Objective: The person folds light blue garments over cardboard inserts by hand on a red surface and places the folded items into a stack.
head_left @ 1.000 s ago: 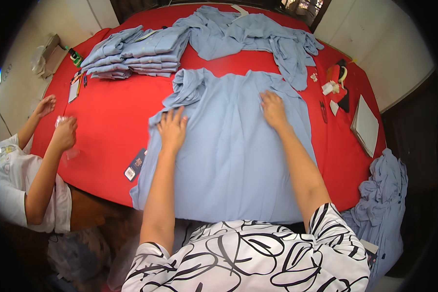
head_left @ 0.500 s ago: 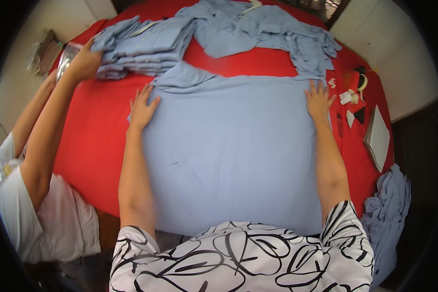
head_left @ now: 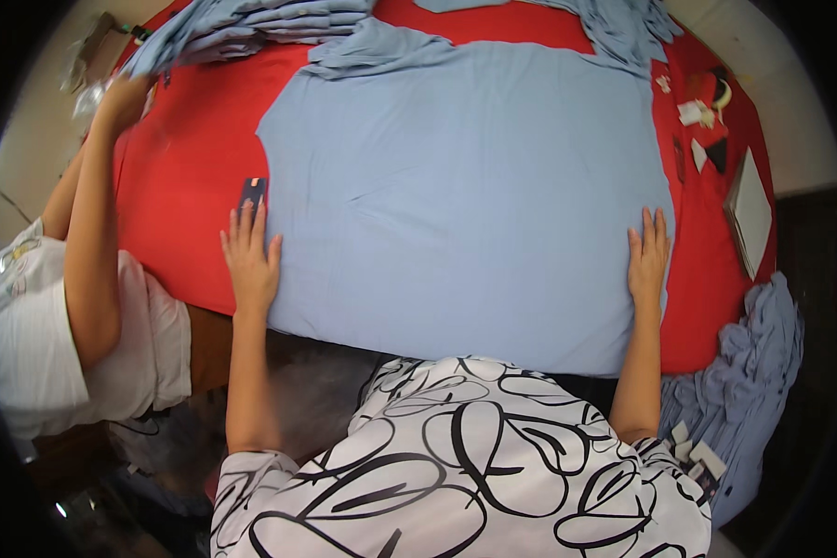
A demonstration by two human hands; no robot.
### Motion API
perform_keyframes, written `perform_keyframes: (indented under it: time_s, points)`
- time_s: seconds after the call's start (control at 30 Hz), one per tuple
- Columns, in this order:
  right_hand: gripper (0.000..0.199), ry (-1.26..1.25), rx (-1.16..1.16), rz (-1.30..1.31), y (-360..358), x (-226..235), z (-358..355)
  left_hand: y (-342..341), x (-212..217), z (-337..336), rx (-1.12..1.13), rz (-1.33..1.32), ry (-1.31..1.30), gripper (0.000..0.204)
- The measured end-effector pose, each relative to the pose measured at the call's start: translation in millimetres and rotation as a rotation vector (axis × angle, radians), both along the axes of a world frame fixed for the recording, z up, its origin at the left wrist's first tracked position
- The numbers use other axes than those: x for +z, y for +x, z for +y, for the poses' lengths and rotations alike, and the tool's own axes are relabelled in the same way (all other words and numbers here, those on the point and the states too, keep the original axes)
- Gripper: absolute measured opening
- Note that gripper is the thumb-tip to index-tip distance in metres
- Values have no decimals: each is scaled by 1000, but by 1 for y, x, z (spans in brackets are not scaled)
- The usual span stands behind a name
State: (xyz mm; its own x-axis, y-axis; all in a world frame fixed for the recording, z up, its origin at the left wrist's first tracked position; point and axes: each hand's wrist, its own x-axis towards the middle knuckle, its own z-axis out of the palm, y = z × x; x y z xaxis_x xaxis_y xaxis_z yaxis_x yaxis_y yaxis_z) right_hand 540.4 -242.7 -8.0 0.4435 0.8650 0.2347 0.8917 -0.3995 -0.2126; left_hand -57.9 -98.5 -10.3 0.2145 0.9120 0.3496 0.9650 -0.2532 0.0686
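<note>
My left hand [head_left: 249, 260] lies flat, fingers [head_left: 251, 228] spread and holding nothing, pressing the left edge of the light blue garment [head_left: 465, 205]. My right hand [head_left: 648, 260] lies flat too, fingers together, on its right edge. Half a second ago both hands sat at the far corners; they have since slid toward me along the sides, so I judge the cloth smoothed nearly to its near hem. It spans the red worktop [head_left: 186, 186] between my palms. A small dark tag [head_left: 252, 192] lies just beyond my left fingertips. Far left, another person's hand [head_left: 121, 93] touches the folded stack [head_left: 251, 23].
</note>
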Motion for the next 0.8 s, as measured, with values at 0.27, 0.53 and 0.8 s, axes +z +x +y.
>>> perform_keyframes:
  time_s: [0.27, 0.53, 0.8]
  points:
    - [43, -91, -431, 269, -17, 34, -173, -51, -26, -118, 383, -433, -295, 40]
    - [51, 333, -623, 800, -55, -33, -230, -88, -23, -111, 469, -1331, -399, 23]
    - [39, 96, -528, 939, -22, 7, -236, -38, -11, -101, 397, -210, -115, 33]
